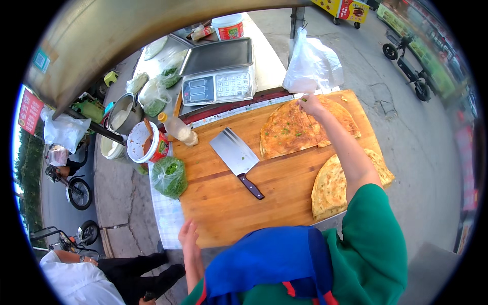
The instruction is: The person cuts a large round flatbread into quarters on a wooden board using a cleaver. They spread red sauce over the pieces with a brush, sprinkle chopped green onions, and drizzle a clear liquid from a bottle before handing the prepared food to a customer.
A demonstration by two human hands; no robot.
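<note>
My right hand [310,105] is over the far side of a sauce-coated flatbread [282,129], and chopped green herbs [304,100] show at its fingertips. More green bits are scattered on the reddish-brown surface of this flatbread. A second, paler folded flatbread [328,187] lies at the board's near right, partly hidden under my right forearm. By the near left edge of the wooden cutting board [221,213], my left hand [188,234] is loosely curled with nothing visible in it. A cleaver [238,156] rests flat mid-board, its dark handle towards me.
Along the left stand a bag of chopped greens [169,181], a sauce tub [142,143], a squeeze bottle [179,129] and a metal pot [124,112]. Behind the board are a weighing scale [217,85] and white plastic bags [312,65]. A person in a white shirt [78,280] is at lower left.
</note>
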